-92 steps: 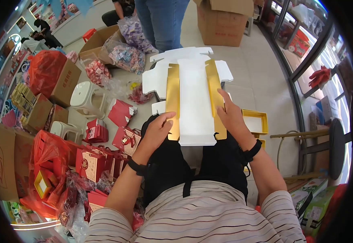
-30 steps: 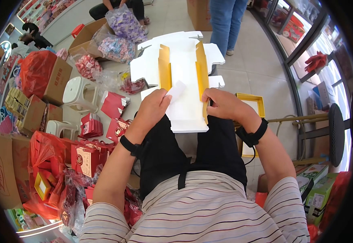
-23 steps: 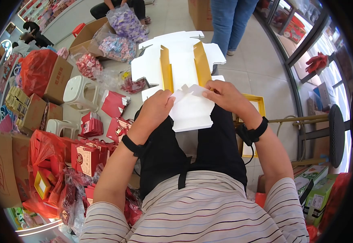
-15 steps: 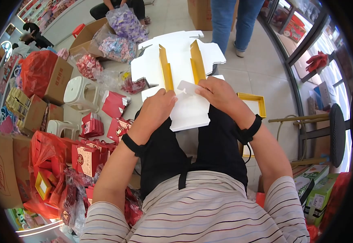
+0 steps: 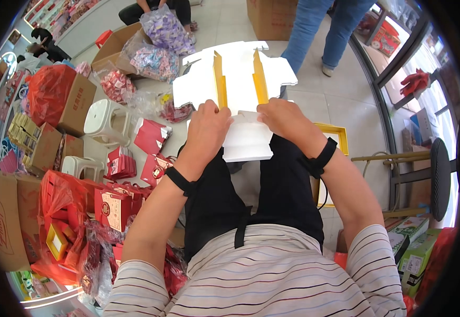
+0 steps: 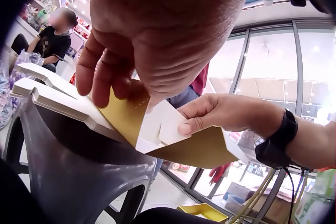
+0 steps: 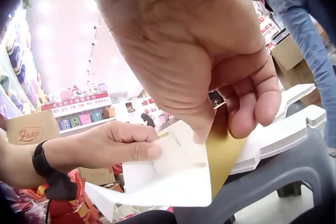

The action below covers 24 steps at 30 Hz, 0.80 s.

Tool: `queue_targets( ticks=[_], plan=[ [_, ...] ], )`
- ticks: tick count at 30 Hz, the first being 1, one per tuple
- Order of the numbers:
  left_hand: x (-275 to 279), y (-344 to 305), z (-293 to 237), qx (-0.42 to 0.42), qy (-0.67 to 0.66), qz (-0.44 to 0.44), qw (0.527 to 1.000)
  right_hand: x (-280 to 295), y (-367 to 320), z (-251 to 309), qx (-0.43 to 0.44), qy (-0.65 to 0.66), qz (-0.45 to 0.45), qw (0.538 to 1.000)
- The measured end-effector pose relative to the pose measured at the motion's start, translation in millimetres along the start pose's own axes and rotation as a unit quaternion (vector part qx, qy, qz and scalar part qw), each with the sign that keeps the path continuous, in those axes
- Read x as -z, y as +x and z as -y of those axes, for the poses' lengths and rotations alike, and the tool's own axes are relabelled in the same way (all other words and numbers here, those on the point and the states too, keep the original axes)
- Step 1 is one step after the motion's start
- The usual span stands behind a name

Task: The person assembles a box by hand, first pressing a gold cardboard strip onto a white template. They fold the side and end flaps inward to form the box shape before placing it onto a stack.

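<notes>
A cardboard box blank [image 5: 239,90], white inside and gold outside, lies lengthwise before me with its long gold side walls [image 5: 219,79] raised. It rests on a stack of flat white blanks [image 5: 195,79], on a grey plastic stool [image 6: 79,155]. My left hand [image 5: 206,129] pinches the near left corner. My right hand [image 5: 288,124] pinches the near right corner. Between them the small white end flaps [image 5: 248,117] are folded inward and overlap. The near end panel [image 5: 247,145] juts toward my lap. In the right wrist view, my left thumb presses a white flap [image 7: 170,155].
Red gift bags [image 5: 115,208] and white stools [image 5: 106,121] stand on the left. Gold-rimmed box parts [image 5: 340,134] lie on the floor at right, near a wooden-legged chair [image 5: 438,179]. A person in jeans [image 5: 306,31] stands beyond the stack; glass doors line the right.
Both hands have left the long gold walls for the near corners. The small end flaps have been turned inward, and the walls stand closer together. The person in jeans has moved right.
</notes>
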State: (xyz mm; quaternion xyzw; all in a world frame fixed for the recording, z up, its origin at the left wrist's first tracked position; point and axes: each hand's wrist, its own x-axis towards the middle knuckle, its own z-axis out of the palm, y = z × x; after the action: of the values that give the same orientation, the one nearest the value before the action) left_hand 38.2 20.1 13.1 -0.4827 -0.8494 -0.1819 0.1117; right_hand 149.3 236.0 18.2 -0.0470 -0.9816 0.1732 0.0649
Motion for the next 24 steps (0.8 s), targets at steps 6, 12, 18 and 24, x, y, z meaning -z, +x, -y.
queue_targets(
  ticks=[6,12,18,24],
  plan=[
    [-16.1,7.6,0.2,-0.15,-0.004,-0.093,0.984,1.4,-0.9,2.6,-0.024,-0.002,0.012,1.0],
    [-32.6,9.5,6.3,-0.116,-0.033,-0.071,0.99,-4.9,-1.2,0.0,-0.045,0.017,0.029,0.998],
    [-27.4,14.6,10.5,-0.117,-0.074,-0.03,0.99,9.4,-13.9,-16.2,-0.05,0.245,0.023,0.968],
    [-22.8,17.2,13.3,-0.124,-0.091,0.0,0.988,-3.8,-23.7,-22.2,0.022,0.139,-0.031,0.99]
  ],
)
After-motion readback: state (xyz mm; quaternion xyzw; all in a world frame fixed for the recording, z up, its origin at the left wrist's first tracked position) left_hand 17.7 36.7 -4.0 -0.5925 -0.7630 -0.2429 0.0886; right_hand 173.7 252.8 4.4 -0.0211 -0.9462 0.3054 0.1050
